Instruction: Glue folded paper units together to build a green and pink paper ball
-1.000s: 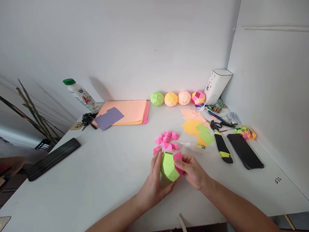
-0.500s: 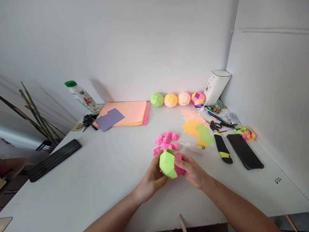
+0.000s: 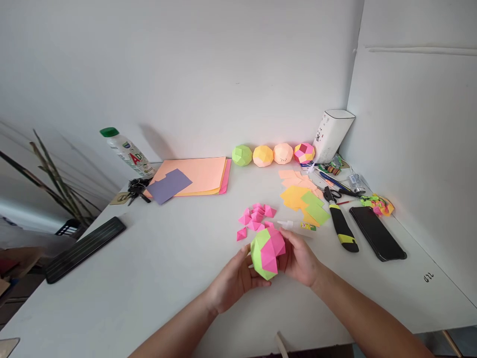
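Both my hands hold a faceted paper ball (image 3: 266, 252), green on the left and pink on the right, just above the white table (image 3: 167, 258). My left hand (image 3: 233, 278) cups it from below and the left, fingers curled. My right hand (image 3: 300, 258) grips its right side, fingers wrapped round. Just behind the ball lies a pile of small pink folded paper pieces (image 3: 256, 217). A small glue bottle (image 3: 298, 225) lies to their right.
Along the back wall stand paper balls: green (image 3: 242, 154), yellow (image 3: 263, 155), peach (image 3: 283, 153), multicoloured (image 3: 304, 152). Coloured paper sheets (image 3: 197, 174), a drink bottle (image 3: 126, 151) and keys (image 3: 134, 188) lie left. Cut paper (image 3: 303, 196), utility knife (image 3: 343, 228), phone (image 3: 377, 232), scissors (image 3: 331, 193), white box (image 3: 333, 134) right.
The ball has been turned in my hands: a second ago mostly green faced me, now a large pink part shows on its right. Both hands stayed in place.
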A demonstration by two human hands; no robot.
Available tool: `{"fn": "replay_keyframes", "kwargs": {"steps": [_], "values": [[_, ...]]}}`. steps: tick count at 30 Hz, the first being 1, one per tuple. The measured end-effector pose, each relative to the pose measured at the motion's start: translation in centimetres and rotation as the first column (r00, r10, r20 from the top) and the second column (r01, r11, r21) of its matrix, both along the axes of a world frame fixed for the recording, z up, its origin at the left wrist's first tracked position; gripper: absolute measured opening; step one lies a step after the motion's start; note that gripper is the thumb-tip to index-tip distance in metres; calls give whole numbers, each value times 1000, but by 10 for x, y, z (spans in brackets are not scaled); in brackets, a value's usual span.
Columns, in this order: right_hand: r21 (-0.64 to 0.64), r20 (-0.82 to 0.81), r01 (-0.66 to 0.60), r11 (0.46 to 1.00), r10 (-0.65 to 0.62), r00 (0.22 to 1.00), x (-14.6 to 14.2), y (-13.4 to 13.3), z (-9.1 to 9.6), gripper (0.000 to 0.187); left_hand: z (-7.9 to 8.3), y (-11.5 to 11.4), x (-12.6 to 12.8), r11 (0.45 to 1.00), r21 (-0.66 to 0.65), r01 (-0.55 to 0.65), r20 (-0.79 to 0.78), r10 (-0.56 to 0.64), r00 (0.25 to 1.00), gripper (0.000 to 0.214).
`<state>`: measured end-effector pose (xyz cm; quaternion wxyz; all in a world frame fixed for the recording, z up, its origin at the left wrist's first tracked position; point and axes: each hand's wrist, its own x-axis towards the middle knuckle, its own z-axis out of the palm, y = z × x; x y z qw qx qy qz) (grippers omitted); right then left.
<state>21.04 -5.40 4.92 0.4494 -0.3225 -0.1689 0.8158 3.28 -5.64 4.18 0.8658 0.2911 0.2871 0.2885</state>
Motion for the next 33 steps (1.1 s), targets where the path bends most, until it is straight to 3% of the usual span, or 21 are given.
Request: {"fn": "replay_keyframes", "kwargs": {"steps": [4, 7, 9, 13, 17, 21, 24, 26, 29, 31, 33], "values": [[131, 14, -151, 980, 151, 989, -2, -5, 7, 40, 1, 3, 0, 990, -137, 21, 64, -12, 998, 65], [274, 33, -259, 926, 261, 965, -2, -10, 14, 48, 0, 5, -2, 976, -215, 44, 126, -17, 992, 69], [337, 100, -285, 898, 266, 959, 0, -12, 17, 49, -3, 6, -4, 965, -259, 37, 159, 5, 987, 70], [380, 297, -233, 895, 120, 947, 8, -13, 15, 36, -8, 8, -7, 959, -283, -19, 209, 81, 975, 67], [452, 360, -28, 891, -154, 920, 13, -8, 15, 19, -10, 9, -9, 953, -295, -65, 244, 141, 960, 55], [459, 370, 149, 876, -342, 864, 13, -3, 15, 39, -10, 9, -12, 948, -311, -62, 299, 159, 941, 52], [481, 442, 178, 858, -413, 796, 12, -1, 10, 52, -11, 9, -13, 942, -326, -77, 304, 182, 935, 53], [466, 529, 111, 878, -377, 761, 11, -1, 8, 53, -12, 9, -13, 939, -328, -103, 291, 204, 935, 52], [408, 647, -98, 908, -212, 732, 8, -5, 6, 29, -11, 9, -11, 944, -287, -162, 260, 239, 936, 49], [430, 694, -229, 873, -158, 702, 4, -7, 5, 29, -10, 8, -10, 951, -238, -198, 203, 248, 947, 48], [497, 736, -305, 813, -209, 644, 0, -9, 3, 37, -9, 6, -8, 959, -163, -231, 127, 252, 959, 46]]}}
